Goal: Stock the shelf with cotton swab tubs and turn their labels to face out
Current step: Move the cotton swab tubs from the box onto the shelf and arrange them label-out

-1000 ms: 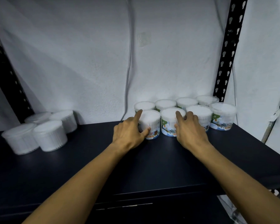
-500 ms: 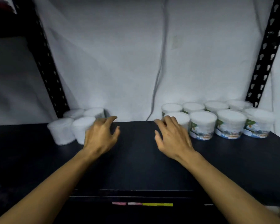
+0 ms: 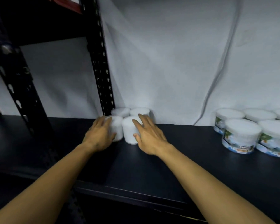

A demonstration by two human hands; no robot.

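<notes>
From my head camera, I look down at a dark shelf (image 3: 176, 159) with both my arms stretched out over it. At the back left, by a black slotted upright (image 3: 102, 75), four plain white tubs stand packed together in two rows with no labels showing toward me.

My left hand (image 3: 99, 136) lies against the front-left tub (image 3: 117, 129), fingers spread and reaching over its left side and top, the thumb near its lower front. The fingers look only gently bent; I cannot tell whether they have closed into a real grip or merely touch it.

My right hand (image 3: 149, 137) is on the front-right tub (image 3: 129, 132), fingers long and fanned over its top and right side, thumb low near the tub's base. It is wide open and resting on the tub rather than wrapped round it.

The two rear tubs, the back-left tub (image 3: 120, 111) and back-right tub (image 3: 140, 111), sit just behind, touching the front pair, close to the white backdrop (image 3: 168, 62).

Well apart, at the right end of the shelf, a group of labelled tubs (image 3: 239, 138) stands in rows, with printed green and blue labels turned toward me. A thin cable (image 3: 220, 65) hangs down the backdrop between the two groups.
</notes>
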